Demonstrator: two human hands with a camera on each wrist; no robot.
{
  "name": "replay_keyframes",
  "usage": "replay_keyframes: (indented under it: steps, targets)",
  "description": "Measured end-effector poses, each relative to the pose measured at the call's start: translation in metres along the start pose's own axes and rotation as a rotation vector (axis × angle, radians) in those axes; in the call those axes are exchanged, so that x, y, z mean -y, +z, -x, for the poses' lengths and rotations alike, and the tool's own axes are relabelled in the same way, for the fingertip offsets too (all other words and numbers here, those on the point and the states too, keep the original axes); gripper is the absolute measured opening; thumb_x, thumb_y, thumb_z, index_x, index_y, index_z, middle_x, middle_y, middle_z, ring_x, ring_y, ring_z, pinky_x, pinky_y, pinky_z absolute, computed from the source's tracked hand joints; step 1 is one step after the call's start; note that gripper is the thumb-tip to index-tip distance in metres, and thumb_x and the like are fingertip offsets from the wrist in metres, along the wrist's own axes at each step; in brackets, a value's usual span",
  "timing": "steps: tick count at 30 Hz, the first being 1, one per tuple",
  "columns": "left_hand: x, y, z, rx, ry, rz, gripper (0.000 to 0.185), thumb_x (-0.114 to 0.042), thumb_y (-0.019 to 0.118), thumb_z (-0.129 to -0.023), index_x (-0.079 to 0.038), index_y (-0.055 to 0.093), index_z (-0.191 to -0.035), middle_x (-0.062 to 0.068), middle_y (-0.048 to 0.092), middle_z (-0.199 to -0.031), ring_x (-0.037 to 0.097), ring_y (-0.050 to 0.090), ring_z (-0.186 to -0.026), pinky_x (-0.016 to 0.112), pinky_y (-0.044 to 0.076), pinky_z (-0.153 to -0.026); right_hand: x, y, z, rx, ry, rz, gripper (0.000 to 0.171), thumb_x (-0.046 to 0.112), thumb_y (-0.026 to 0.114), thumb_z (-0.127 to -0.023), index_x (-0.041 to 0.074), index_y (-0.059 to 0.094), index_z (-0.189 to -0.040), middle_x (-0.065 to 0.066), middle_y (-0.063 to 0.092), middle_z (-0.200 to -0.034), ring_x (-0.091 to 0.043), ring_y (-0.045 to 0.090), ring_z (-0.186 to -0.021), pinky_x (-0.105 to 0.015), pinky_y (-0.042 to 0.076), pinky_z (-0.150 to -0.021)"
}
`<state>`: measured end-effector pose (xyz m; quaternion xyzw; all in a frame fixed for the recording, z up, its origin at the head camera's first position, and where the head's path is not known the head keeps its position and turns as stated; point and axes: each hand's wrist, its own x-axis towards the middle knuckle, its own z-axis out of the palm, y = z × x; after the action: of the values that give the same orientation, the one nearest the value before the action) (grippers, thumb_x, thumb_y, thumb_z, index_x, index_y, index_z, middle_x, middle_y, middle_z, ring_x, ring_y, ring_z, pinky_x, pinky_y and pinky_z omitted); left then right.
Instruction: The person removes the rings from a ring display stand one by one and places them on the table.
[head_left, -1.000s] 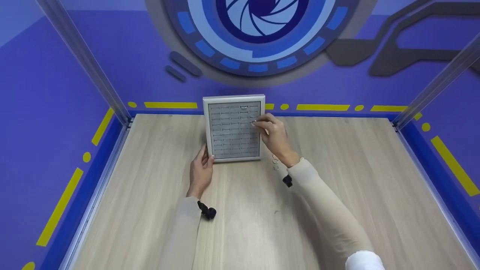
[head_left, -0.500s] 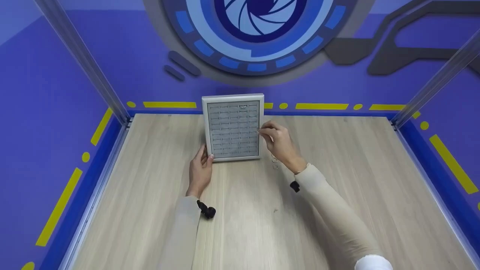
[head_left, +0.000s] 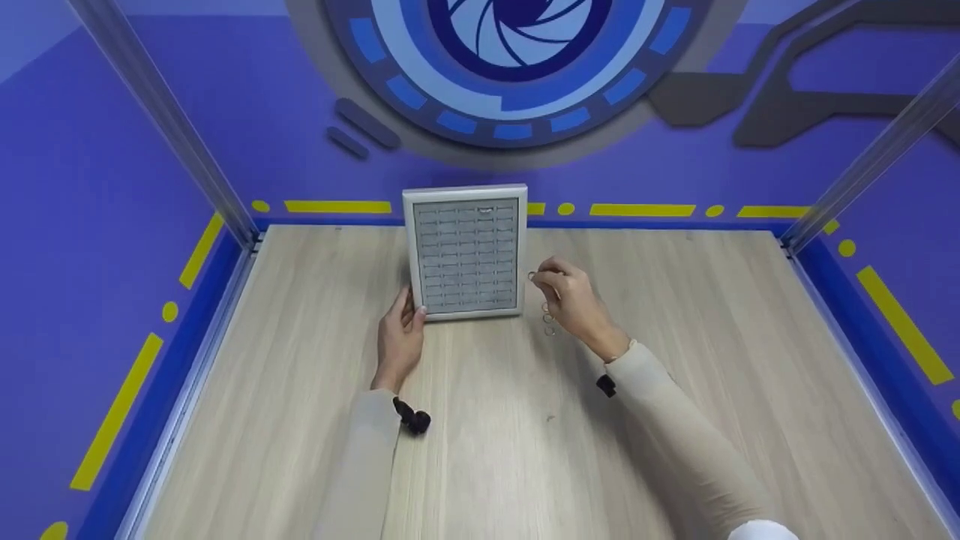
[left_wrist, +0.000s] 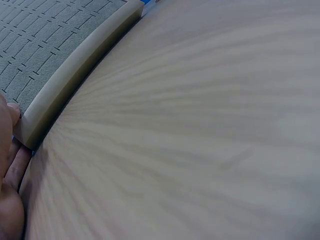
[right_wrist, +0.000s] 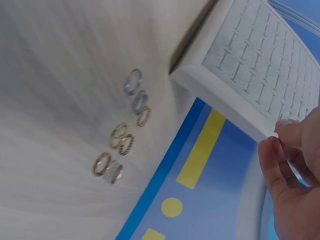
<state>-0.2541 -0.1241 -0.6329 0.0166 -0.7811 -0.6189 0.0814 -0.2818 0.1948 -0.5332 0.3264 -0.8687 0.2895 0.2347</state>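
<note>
A ring display tray (head_left: 521, 259) with a pale frame and a grey slotted pad stands tilted on the table near the back wall. My left hand (head_left: 400, 346) holds its lower left corner, thumb on the front of the frame and fingers behind. One silvery ring (head_left: 486, 211) sits in a slot of the top row. To the right of the tray, my right hand (head_left: 581, 306) pinches a small ring (head_left: 532, 276) between thumb and fingertips, apart from the pad. In the right wrist view the fingertips mostly hide that ring.
Several loose rings (right_wrist: 119, 136), gold and silver coloured, lie on the wooden table (head_left: 480, 450) right of the tray, partly below my right hand. A blue printed wall (head_left: 637, 172) stands behind, with metal posts (head_left: 180, 127) at the corners.
My right hand has drawn back from the pad, moving right and down with the ring in its fingertips. The left hand keeps its hold on the tray.
</note>
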Motion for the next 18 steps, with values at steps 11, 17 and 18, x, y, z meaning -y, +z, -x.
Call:
replay_keyframes:
  steps: [11,17,18]
  targets:
    - [-0.002,0.000,0.000,-0.001,-0.016,0.000,0.063,-0.014,0.059,-0.111,-0.005,0.032,-0.167,0.018,0.047,-0.165,0.032,0.051,-0.149,0.037,0.047,-0.125,-0.010,-0.004,0.025,0.050,0.061,-0.007,0.011,-0.007,0.072,-0.098,-0.001,0.080,-0.100,-0.013,0.072,-0.099,-0.026,0.074,-0.089,-0.032,0.068,-0.077]
    - [-0.002,0.001,-0.001,-0.011,-0.001,-0.011,0.062,-0.011,0.059,-0.110,-0.003,0.034,-0.166,0.018,0.049,-0.164,0.031,0.054,-0.147,0.035,0.049,-0.123,-0.015,-0.005,0.039,0.075,0.090,-0.005,0.009,-0.007,0.073,-0.097,-0.003,0.081,-0.098,-0.012,0.073,-0.098,-0.026,0.073,-0.089,-0.033,0.069,-0.078]
    - [-0.002,0.001,0.000,-0.009,-0.003,-0.011,0.062,-0.012,0.059,-0.110,-0.003,0.034,-0.166,0.018,0.048,-0.164,0.031,0.054,-0.147,0.034,0.049,-0.123,-0.016,-0.006,0.041,0.082,0.098,-0.006,0.008,-0.006,0.074,-0.097,-0.002,0.081,-0.098,-0.012,0.073,-0.098,-0.026,0.073,-0.089,-0.033,0.068,-0.078]
